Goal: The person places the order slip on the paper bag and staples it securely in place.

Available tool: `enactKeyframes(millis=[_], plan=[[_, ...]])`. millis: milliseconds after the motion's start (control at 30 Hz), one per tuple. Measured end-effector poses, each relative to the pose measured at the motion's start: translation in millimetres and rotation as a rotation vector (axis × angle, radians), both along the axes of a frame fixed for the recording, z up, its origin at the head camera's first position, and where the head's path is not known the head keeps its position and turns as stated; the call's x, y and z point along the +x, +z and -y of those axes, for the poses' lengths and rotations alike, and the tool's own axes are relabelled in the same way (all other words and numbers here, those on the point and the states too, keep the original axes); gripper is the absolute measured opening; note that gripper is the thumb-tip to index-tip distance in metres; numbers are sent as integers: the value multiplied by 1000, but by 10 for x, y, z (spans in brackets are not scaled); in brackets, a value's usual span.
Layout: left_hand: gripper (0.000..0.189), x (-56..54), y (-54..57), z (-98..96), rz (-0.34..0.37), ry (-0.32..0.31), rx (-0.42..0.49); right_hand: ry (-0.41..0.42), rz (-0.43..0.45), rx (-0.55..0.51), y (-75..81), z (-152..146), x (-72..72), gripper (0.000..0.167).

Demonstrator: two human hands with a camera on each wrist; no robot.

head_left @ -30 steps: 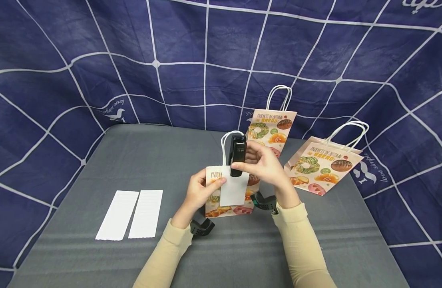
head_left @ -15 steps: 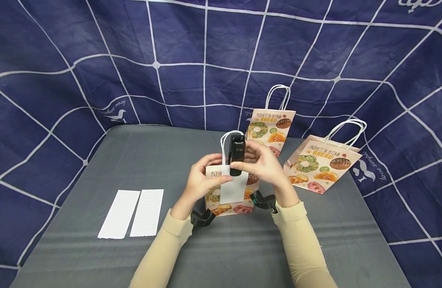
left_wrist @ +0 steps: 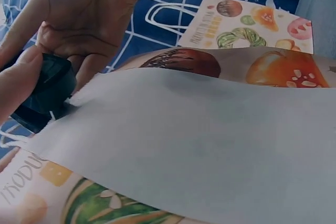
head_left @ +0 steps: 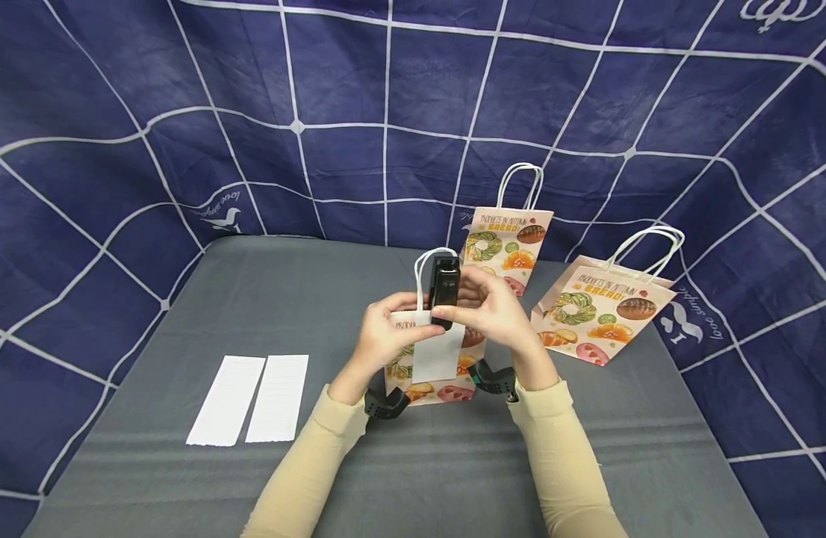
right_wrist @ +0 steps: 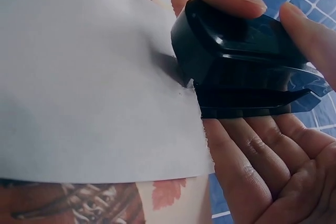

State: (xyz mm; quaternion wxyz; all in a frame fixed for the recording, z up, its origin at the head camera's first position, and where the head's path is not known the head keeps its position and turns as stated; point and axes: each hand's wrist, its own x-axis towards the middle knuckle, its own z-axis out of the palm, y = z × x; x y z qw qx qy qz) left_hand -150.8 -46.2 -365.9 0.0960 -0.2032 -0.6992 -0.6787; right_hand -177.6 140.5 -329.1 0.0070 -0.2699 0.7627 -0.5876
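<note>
A black stapler stands at the top edge of a printed paper bag, its jaws over the edge of a white paper slip lying on the bag's front. My right hand grips the stapler, thumb in front and fingers beneath its base. With its thumb on the stapler's head, my left hand pinches from the other side, its fingers partly hidden behind the bag. The right wrist view shows both thumbs on the stapler and the slip's ragged edge at its mouth.
Two more printed bags with white handles stand behind and to the right, one bag at the back and another bag tilted. Two white slips, a left slip and a right slip, lie on the grey table.
My left thumb has moved right and up from the slip onto the stapler, and the left fingers have shifted behind the bag's top. The right hand keeps its hold on the stapler.
</note>
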Motion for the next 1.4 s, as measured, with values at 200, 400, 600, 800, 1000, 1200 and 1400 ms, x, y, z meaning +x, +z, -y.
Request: enactKeyframes(millis=[200, 400, 600, 800, 1000, 1200, 1400], plan=[[36, -14, -42, -12, -55, 18, 15, 2, 19, -21, -1, -3, 7, 42], [35, -19, -49, -10, -88, 25, 14, -27, 36, -45, -29, -4, 24, 47], [35, -29, -58, 4, -88, 26, 11, -145, -81, -79, -89, 30, 99, 59], [35, -37, -57, -2, -88, 18, 20, -276, -399, -112, -146, 56, 175, 72], [36, -26, -35, -3, -89, 56, -12, -273, -539, -229, -210, -28, 127, 84], [37, -35, -45, 12, -83, 65, -29, -70, -247, -138, -301, -166, -16, 95], [37, -62, -71, 30, -105, 20, -11, 26, -9, -88, -384, -195, -38, 82]])
